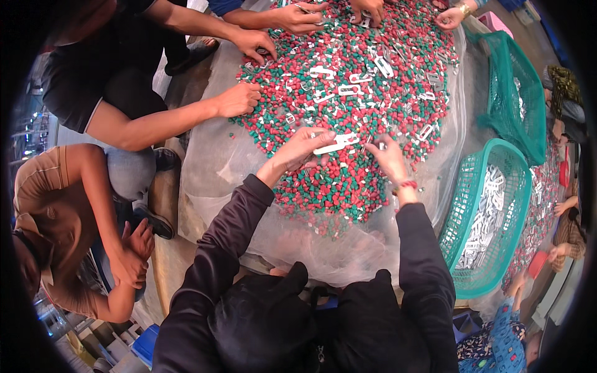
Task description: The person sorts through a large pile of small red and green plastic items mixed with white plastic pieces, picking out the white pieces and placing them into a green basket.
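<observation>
My left hand [303, 148] is closed on one end of a flat white plastic piece [337, 143] with openings in it. Just off the piece's other end, my right hand [390, 159] has its fingers curled in a pinch; whatever sits between them is too small to make out. A red band circles that wrist. Below both hands spreads a heap of small red, green and white pieces [333, 180]. More white and clear plastic parts lie on the heap, among them a long slotted one [349, 90].
A translucent sheet [214, 161] lies beneath the heap. On the right stand a green basket [457, 242] holding white parts and a second, net-draped basket [507, 81]. Co-workers' hands [239, 99] reach in from the left and far side. A seated person [68, 205] is at left.
</observation>
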Demonstrator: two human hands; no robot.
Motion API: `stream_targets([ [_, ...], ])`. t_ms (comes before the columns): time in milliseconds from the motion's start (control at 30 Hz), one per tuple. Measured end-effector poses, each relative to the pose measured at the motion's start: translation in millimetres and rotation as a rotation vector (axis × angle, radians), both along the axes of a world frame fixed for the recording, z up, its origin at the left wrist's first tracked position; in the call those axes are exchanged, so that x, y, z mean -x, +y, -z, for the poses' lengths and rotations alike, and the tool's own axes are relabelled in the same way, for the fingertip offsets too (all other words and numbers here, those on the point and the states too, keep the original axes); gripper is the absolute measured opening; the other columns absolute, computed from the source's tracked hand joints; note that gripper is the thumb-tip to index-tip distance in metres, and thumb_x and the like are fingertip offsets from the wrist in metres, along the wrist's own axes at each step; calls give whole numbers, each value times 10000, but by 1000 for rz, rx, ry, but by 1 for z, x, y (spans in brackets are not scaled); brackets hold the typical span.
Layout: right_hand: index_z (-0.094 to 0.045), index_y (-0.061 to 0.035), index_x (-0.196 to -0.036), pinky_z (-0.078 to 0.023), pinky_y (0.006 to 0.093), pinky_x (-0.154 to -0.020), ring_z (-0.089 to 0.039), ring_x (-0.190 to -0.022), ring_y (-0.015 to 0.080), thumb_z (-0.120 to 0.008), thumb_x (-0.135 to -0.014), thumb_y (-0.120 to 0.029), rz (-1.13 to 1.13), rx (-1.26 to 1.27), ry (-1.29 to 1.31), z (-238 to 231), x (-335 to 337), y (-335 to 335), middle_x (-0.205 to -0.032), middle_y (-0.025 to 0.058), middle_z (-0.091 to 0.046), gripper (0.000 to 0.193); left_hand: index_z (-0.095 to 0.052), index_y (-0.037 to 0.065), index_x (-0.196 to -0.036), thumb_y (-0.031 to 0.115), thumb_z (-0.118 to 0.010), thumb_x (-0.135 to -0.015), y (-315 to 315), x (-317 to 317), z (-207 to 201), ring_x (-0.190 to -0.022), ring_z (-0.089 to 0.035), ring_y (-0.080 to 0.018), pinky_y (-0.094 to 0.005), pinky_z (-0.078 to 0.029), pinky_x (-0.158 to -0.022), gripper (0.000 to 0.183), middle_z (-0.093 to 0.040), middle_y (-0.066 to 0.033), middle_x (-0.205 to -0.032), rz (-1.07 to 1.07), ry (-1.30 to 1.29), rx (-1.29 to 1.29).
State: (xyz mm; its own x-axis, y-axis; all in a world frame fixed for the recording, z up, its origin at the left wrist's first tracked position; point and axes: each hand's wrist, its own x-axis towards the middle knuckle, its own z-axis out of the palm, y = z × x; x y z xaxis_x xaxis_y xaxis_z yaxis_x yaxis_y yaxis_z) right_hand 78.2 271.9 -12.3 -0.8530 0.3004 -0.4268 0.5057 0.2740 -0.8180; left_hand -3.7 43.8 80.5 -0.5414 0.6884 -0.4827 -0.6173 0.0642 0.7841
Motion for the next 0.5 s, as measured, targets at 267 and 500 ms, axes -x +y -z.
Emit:
stream_targets([
  [267,-451,-8,-956,-455,321,-559,-557,-678,270,-549,-766,-96,-244,-111,273,-26,-2,-51,-788,154,-555,231,-419,30,-680,57,-478,-737,-10,12,-4,-526,-597,-267,-195,-329,-224,87,-547,-247,-919,-110,-284,-620],
  [500,-375,-69,-1207,-383,207,-375,-620,-776,249,-491,-817,-64,412,1130,-3,-49,-22,-28,-1019,140,-540,407,-394,60,-1015,35,-471,-720,-5,31,0,-574,-631,-233,-173,-290,-221,307,-565,-152,-874,48,-208,-507],
])
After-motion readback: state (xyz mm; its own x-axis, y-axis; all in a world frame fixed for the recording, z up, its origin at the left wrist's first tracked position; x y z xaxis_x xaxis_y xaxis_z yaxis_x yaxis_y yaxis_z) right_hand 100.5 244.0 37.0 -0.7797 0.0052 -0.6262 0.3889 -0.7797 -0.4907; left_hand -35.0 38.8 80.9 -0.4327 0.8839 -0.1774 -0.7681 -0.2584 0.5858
